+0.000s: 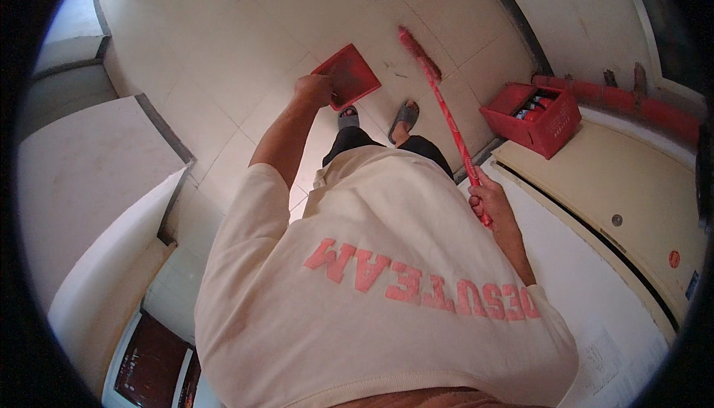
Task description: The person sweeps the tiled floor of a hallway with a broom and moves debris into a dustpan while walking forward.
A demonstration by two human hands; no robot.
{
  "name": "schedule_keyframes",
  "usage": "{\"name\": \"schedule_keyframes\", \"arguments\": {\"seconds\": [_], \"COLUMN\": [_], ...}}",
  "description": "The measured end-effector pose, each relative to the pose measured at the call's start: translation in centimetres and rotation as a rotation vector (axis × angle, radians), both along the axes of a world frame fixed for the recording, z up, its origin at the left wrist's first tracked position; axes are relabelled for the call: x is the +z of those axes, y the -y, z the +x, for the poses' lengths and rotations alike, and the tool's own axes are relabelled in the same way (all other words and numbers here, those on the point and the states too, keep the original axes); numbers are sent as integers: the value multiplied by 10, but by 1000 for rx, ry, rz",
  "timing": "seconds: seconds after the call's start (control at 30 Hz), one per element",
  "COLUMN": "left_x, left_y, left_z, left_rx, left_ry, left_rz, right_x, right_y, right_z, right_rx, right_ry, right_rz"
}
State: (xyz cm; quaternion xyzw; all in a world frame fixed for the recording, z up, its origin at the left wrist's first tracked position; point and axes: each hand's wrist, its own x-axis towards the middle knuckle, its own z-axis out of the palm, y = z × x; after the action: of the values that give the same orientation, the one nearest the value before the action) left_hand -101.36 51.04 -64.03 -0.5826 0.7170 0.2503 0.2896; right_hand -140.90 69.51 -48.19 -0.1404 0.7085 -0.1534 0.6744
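My left hand [315, 90] is closed around the near edge or handle of a red dustpan [354, 76], held over the floor in front of my feet. Dark dust or stains show on the pan's inside. On the right, my right hand [490, 199] grips the end of a red broom handle [454, 129]. The broom head [419, 54] with red bristles lies to the right of the dustpan, the two apart. Between them small bits of debris [397, 75] lie on the tiled floor [268, 45].
A red fire extinguisher box [558, 123], its top partly open, stands at the right by a red pipe [613, 94] along the wall. Below it is a cream metal cabinet door [619, 185]. Wall corners with dark skirting [164, 132] project at the left.
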Motion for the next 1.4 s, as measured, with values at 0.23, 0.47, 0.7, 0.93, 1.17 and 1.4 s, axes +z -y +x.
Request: {"name": "schedule_keyframes", "arguments": {"seconds": [0.23,0.47,0.7,0.93,1.17,1.4], "left_x": [-30,-37,-23,-38,-7,-4], "left_y": [-2,4,-1,0,-7,-16], "left_z": [-3,3,-5,-1,40,56], "left_rx": [2,-35,30,-9,83,123], "left_ry": [-7,-19,-41,-61,-3,51], "left_rz": [9,-2,-21,-16,7,14], "right_x": [23,80,12,32,68,21], "right_y": [-7,12,16,29,25,30], "right_z": [-4,-18,30,20,10,24], "right_rx": [-175,-42,234,-96,97,156], "right_ry": [277,198,-96,319,55,41], "right_rz": [133,89,-70,124,-18,-60]}}
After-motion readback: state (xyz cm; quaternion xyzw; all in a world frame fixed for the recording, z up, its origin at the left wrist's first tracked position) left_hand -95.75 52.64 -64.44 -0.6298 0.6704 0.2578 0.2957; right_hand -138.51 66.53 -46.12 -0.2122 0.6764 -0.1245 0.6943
